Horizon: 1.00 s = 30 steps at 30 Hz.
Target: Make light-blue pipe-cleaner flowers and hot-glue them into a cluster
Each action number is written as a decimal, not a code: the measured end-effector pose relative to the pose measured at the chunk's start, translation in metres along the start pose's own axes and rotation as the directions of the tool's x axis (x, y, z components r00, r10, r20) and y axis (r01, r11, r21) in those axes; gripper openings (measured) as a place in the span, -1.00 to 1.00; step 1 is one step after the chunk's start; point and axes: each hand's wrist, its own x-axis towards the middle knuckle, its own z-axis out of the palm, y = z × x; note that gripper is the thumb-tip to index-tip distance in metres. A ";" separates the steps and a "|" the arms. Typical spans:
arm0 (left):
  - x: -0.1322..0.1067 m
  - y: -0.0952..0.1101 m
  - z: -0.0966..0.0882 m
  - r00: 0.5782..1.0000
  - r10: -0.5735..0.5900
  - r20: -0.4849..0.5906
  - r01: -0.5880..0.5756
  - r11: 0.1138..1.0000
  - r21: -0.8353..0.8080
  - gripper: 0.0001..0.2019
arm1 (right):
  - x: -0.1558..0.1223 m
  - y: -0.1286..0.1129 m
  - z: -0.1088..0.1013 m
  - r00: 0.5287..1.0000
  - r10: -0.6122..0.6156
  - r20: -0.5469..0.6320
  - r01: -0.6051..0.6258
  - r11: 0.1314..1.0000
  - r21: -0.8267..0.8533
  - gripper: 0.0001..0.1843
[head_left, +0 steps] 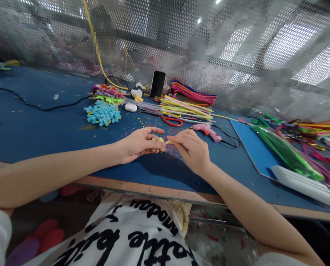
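Observation:
Over the blue tabletop, near its front edge, my left hand pinches a small pale-yellow pipe cleaner piece between thumb and fingers, with the index finger held out above. My right hand comes in from the other side, its thumb and fingertips closed on the end of the same piece. Fingers cover much of its shape. Just beyond my hands are red-handled scissors and a pink glue gun. Blue fuzzy flower-like shapes lie to the left.
Yellow pipe cleaners and a pink bundle lie at the back, beside an upright phone and a white earbud case. A green bundle in plastic lies right on a blue board. A black cable crosses the left.

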 end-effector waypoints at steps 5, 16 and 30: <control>0.003 -0.004 -0.007 0.962 0.274 -0.003 -0.264 0.930 0.254 -0.50 | 0.005 -0.010 0.000 0.905 0.388 0.175 -0.415 0.897 0.152 -0.83; 0.006 -0.012 -0.018 0.858 0.495 0.134 -0.480 0.683 0.550 -0.58 | 0.007 -0.009 0.001 0.527 0.650 0.548 -0.845 0.331 0.420 -0.64; 0.005 -0.005 -0.004 0.979 0.192 -0.069 -0.173 0.961 0.214 -0.39 | 0.007 -0.012 0.004 0.478 0.632 0.609 -0.877 0.314 0.362 -0.53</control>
